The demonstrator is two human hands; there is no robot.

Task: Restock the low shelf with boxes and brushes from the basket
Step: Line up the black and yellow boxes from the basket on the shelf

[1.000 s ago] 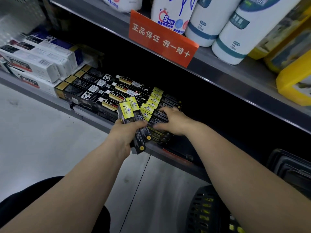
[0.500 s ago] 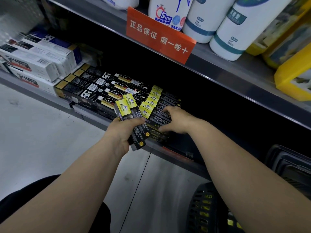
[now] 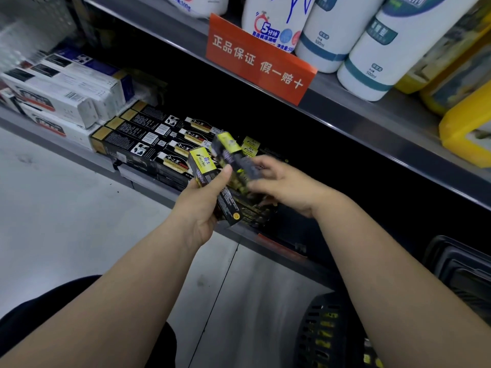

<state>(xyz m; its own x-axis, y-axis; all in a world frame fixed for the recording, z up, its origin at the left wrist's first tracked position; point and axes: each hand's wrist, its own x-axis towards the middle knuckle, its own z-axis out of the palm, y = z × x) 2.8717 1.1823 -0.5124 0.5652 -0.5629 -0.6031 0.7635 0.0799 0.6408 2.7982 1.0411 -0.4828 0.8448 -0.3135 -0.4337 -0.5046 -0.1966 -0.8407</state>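
Note:
My left hand (image 3: 198, 205) grips a black box with a yellow end (image 3: 206, 171), held upright just in front of the low shelf (image 3: 148, 183). My right hand (image 3: 287, 185) pinches a second black-and-yellow box (image 3: 231, 152), blurred and tilted, beside the first one. More boxes of the same kind (image 3: 251, 146) lie stacked on the low shelf behind my hands. The black basket (image 3: 322, 328) stands on the floor at the lower right, with yellow items showing through its slots.
Black and gold boxes (image 3: 143, 136) and white boxes (image 3: 61, 94) fill the low shelf to the left. An orange sign (image 3: 257, 59) hangs on the upper shelf, which carries white bottles (image 3: 382, 41) and yellow containers (image 3: 467, 120). Stacked black baskets (image 3: 459, 264) sit at the right.
My right hand has lifted off the stacked boxes and taken one box from my left hand's bundle, raising it up and to the right. My left hand rose slightly.

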